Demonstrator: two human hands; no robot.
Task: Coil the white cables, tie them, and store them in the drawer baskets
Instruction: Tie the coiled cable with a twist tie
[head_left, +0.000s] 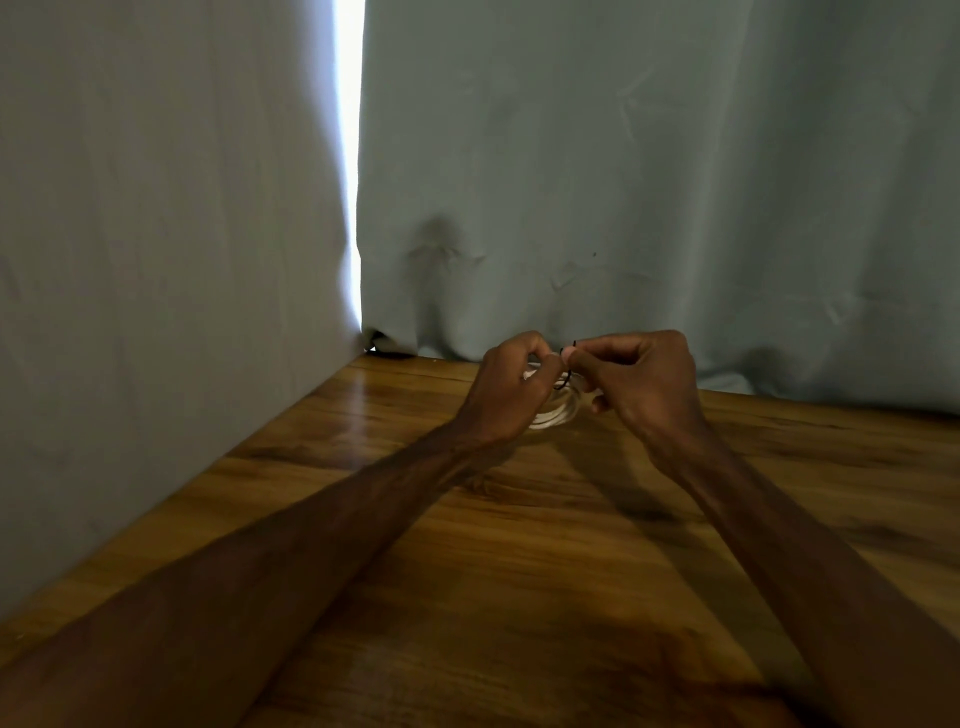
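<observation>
- Across the near counter (519, 597): two bare forearms reach forward.
- Far half of counter: left hand (511, 389), fingers curled round a white cable coil (558, 413).
- Right hand (644, 379): thumb and forefinger pinch a black tie (562, 383) at the coil's top.
- Behind: grey curtains (623, 182), with a bright gap between them.

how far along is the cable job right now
Coiling looks done: the white cable sits in loops, gripped by the left hand. In hand: the right hand pinches a thin black tie at the coil. Left: finishing the tie and storing; no drawer basket is in view.
</observation>
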